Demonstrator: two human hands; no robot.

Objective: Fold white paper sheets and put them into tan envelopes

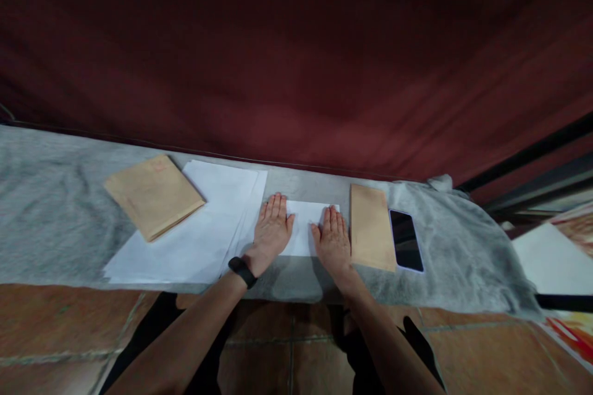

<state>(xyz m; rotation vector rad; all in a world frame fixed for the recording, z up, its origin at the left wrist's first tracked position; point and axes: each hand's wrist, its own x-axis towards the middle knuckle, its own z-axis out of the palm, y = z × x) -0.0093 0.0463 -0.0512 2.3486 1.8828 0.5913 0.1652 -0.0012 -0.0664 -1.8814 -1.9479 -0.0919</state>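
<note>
White paper (301,228) is lying flat at the centre, a small rectangle on the grey cloth (46,197), and both bare hands are working right on top of it! On its left side the left hand (273,226) is resting palm down, fingers stretching out straight and grasping nothing, the thumb pointing inward over the paper. Across from it, the right hand (332,241) is covering the right end, palm down as well, its fingers lying extended and unclenched, its thumb angling in toward the other. Between the two thumbs a bare strip of paper is showing clean.

Moving outward now: just beside the right hand a brown envelope (372,227) is lying lengthwise, and whether the hand's edge is touching it, I cannot tell. Next to that, a dark-screened phone (407,239) in a pale purple case is lying face up. Over on the left, larger white sheets (185,256) are spreading in a loose stack, with a pile of brown envelopes (154,196) sitting askew on their upper left part. A black wristband (242,272) is circling the left wrist. Beyond the cloth, dark red fabric (296,92) is filling the background, while terracotta tiles (259,355) are showing below.
</note>
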